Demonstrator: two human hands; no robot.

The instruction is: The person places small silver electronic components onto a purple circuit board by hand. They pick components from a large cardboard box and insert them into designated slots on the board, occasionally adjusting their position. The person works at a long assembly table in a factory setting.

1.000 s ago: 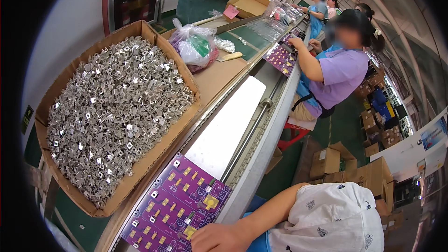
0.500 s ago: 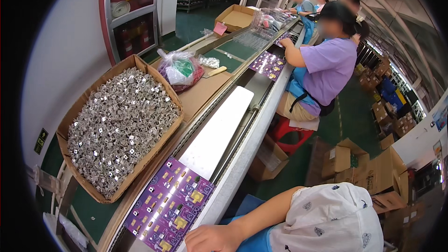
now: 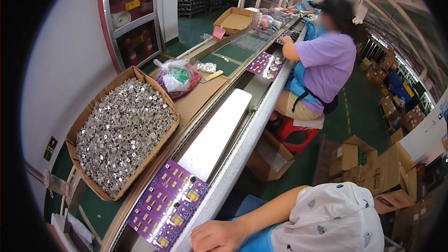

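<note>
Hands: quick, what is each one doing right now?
Right hand: loosely curled, holding nothing, resting at the bench edge beside the purple circuit board panel.
Left hand: not in view, so it cannot be told.

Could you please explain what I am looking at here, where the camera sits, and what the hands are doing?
This is one wide fisheye view from a camera worn on a person's head, looking down along an assembly line. Only the person's right hand shows; it rests empty at the edge of the line, beside a purple circuit panel with yellow parts. The left hand is out of view. Beyond lie a brown cardboard box heaped with small silvery metal parts and a long white board. Co-workers sit farther along.
</note>
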